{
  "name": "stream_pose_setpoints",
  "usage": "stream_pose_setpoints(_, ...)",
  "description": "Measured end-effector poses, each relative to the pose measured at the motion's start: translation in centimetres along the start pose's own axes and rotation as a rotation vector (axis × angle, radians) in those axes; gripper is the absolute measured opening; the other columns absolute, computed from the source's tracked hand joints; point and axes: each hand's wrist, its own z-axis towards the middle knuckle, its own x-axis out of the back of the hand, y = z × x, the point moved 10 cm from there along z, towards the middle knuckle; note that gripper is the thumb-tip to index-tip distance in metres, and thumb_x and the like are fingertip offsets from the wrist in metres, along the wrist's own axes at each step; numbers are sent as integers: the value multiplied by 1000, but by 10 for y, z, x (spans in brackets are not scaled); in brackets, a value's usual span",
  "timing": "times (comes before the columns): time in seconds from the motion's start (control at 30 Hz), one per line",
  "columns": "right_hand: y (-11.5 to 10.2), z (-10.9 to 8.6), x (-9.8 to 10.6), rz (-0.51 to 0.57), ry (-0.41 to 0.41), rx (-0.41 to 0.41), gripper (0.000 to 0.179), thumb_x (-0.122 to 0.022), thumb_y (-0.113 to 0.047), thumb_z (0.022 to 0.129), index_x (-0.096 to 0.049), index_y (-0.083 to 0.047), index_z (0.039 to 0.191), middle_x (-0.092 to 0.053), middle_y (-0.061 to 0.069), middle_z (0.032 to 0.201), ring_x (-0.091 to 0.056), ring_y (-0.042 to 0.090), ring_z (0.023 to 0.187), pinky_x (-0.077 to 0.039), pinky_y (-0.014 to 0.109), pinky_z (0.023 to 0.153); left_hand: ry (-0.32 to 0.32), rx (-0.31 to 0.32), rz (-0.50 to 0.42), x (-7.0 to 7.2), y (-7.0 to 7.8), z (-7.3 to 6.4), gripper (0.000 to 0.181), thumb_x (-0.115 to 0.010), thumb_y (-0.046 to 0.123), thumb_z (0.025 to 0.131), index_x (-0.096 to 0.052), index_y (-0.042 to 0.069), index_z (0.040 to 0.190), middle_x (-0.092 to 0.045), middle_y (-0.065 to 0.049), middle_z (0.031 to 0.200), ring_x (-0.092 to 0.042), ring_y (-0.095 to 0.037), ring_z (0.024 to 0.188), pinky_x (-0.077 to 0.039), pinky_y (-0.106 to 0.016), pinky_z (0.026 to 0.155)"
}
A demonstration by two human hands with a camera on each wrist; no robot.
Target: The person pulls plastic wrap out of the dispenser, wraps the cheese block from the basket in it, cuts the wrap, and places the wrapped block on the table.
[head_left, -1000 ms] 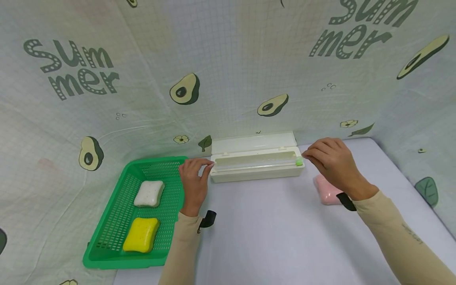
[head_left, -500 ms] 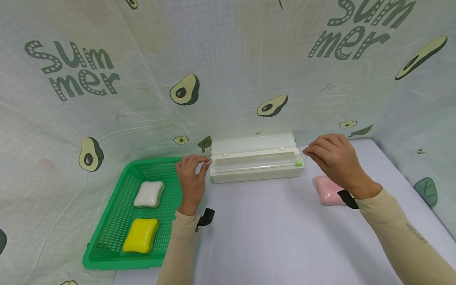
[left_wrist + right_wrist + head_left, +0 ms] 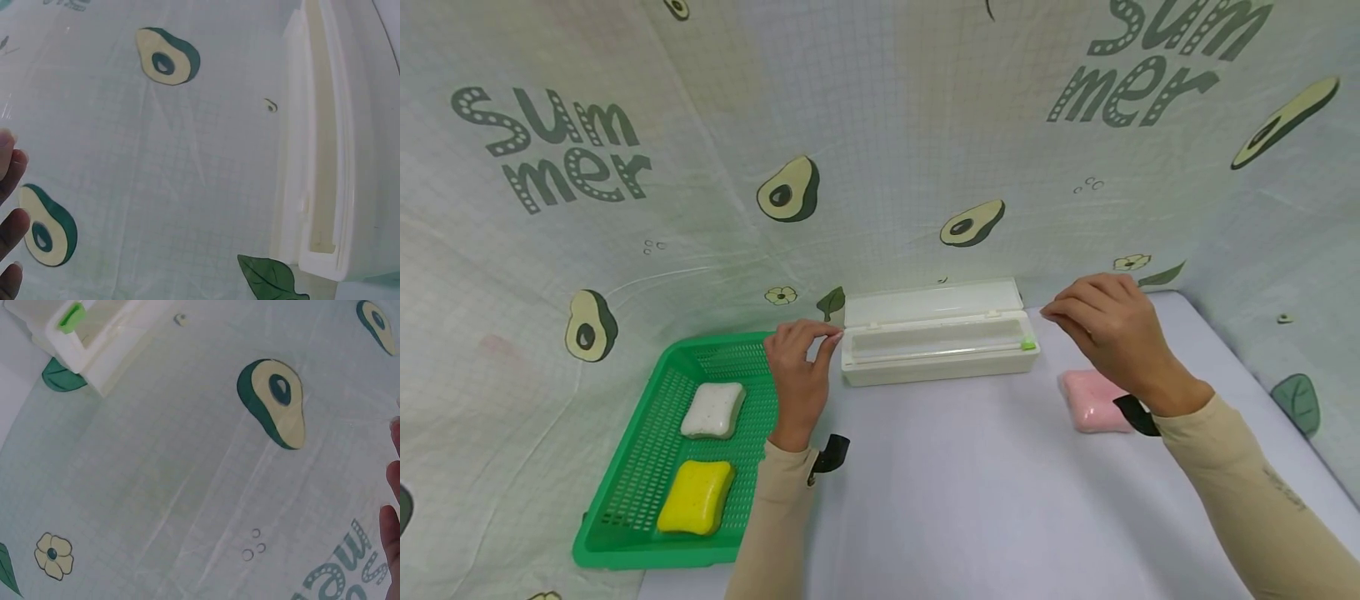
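A white cling film dispenser (image 3: 940, 371) stands at the back of the table with its lid (image 3: 936, 302) tipped back and a green slider cutter (image 3: 1028, 343) at its right end. My left hand (image 3: 797, 375), near the dispenser's left end, pinches the edge of barely visible, clear cling film between thumb and forefinger. Beyond the right end, my right hand (image 3: 1108, 333) is raised in a matching pinch on the film. Faint glints show by the left fingertips (image 3: 6, 139) in the left wrist view. Several fingers (image 3: 392, 531) edge into the right wrist view.
A green basket (image 3: 658, 550) on the left holds a white soap-like block (image 3: 713, 410) and a yellow one (image 3: 697, 497). A pink block (image 3: 1092, 402) lies under my right wrist. A curtain printed with avocados (image 3: 788, 190) hangs behind the table.
Both hands have risen slightly, the left drifting left and the right a little to the right, still pinching. The dispenser, basket and blocks stay in place.
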Motion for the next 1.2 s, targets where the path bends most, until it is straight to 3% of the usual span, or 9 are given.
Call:
stream_pose_setpoints(0.47, -1, 9, 12, -24, 13, -5, 32, -87, 15, 67, -77, 3, 95, -72, 15, 87, -63, 40, 90, -44, 55, 78, 12, -21, -8, 7, 12, 10, 7, -80, -2, 89, -77, 2, 93, -74, -13, 91, -56, -33, 90, -32, -49, 91)
stream_pose_setpoints(0.73, -3, 15, 19, -27, 36, 8, 21, -84, 11, 77, -77, 3, 95, -72, 15, 87, -62, 40, 90, -42, 54, 78, 31, -47, -20, 12, 17, 17, 8, -80, -4, 88, -76, 1, 91, -74, -14, 90, -56, -34, 90, -29, -45, 91)
stream_pose_setpoints(1.0, -5, 20, 25, -33, 37, 4, 28, -85, 14, 71, -77, 3, 95, -72, 15, 88, -62, 41, 92, -42, 54, 80, 35, -69, -34, 17, 26, 24, 9, -79, -6, 88, -75, 1, 92, -73, -15, 91, -56, -36, 92, -29, -42, 93)
stream_pose_setpoints(1.07, -6, 21, 27, -33, 37, 5, 28, -85, 14, 72, -77, 3, 96, -72, 16, 88, -62, 41, 92, -41, 54, 79, 35, -75, -38, 18, 28, 25, 4, -77, 5, 94, -75, 1, 93, -73, -16, 91, -55, -36, 92, -28, -41, 94)
stream_pose_setpoints(1.2, -8, 22, 31, -28, 48, 7, 22, -83, 12, 76, -77, 3, 96, -73, 17, 88, -62, 41, 92, -40, 54, 79, 35, -80, -47, 21, 29, 27, 16, -73, 16, 99, -76, 1, 93, -73, -16, 92, -55, -35, 91, -27, -38, 96)
